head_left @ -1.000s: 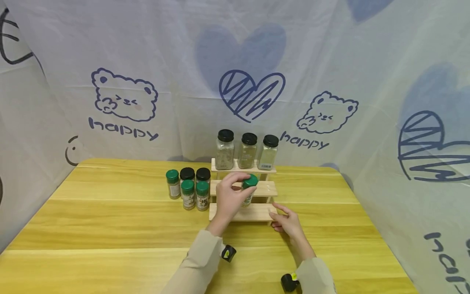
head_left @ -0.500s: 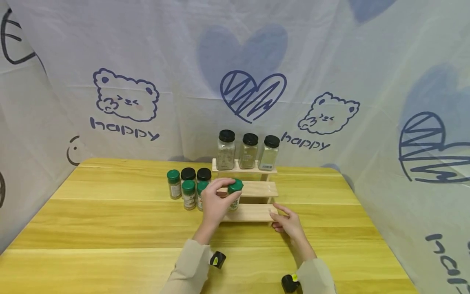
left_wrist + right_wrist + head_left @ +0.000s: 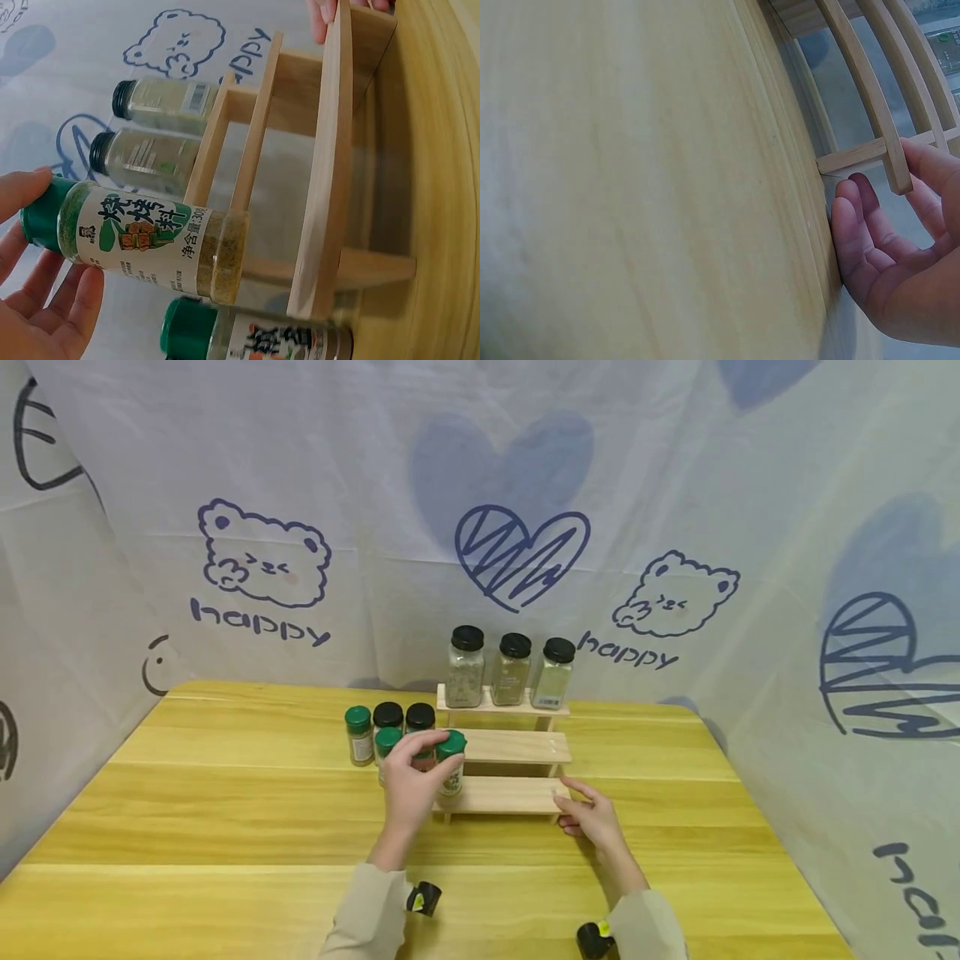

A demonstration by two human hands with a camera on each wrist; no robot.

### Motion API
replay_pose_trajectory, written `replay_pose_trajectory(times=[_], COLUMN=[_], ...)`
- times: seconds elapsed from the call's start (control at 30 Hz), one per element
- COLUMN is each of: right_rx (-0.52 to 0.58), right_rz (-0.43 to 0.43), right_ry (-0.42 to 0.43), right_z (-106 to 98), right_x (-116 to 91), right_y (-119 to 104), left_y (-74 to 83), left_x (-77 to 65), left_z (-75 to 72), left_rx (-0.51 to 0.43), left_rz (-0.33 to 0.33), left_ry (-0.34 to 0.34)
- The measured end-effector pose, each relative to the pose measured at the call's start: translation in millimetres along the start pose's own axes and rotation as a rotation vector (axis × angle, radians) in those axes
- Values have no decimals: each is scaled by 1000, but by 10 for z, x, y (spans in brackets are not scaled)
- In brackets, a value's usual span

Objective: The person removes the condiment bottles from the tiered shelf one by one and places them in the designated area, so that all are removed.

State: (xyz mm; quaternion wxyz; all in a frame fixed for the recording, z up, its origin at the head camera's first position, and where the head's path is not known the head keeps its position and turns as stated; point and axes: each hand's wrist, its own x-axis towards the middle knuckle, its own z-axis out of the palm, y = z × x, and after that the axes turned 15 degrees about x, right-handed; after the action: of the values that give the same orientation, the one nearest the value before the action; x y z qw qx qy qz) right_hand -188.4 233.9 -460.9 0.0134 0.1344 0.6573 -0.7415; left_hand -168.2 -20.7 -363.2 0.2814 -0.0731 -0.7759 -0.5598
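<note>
My left hand (image 3: 408, 787) pinches the green cap of a spice jar (image 3: 150, 244), held in the air by the left end of a three-tier wooden spice rack (image 3: 502, 795). In the left wrist view the jar lies across the picture, its printed label and yellowish seasoning showing. My right hand (image 3: 592, 818) grips the right end of the rack's lowest tier, with fingers (image 3: 870, 225) curled beneath it. Three clear jars with black lids, the left jar (image 3: 466, 677), middle jar (image 3: 511, 681) and right jar (image 3: 552, 683), stand on the top tier.
Left of the rack, a green-capped jar (image 3: 360, 745), another green-capped jar (image 3: 387, 740) and two black-lidded jars, one with its lid (image 3: 387, 713) plainly visible, stand grouped on the wooden table (image 3: 225, 810). Part of this group is behind my left hand. A printed cloth (image 3: 375, 460) hangs behind.
My left hand has carried the green-capped jar leftward from before the rack's middle to its left end. My right hand keeps its grip on the lowest tier.
</note>
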Motion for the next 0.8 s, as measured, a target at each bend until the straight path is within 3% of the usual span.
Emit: replay_pose_trajectory(times=[0.53,0.8], right_rx=[4,0], right_rz=[4,3], right_ry=[10,7], right_z=[-1,-3], right_x=[14,24], right_y=[11,16], left_y=[-140,-205], left_x=[69,100], left_z=[-273,-409], left_rx=[64,82], left_rz=[1,-45], left_ry=[100,122])
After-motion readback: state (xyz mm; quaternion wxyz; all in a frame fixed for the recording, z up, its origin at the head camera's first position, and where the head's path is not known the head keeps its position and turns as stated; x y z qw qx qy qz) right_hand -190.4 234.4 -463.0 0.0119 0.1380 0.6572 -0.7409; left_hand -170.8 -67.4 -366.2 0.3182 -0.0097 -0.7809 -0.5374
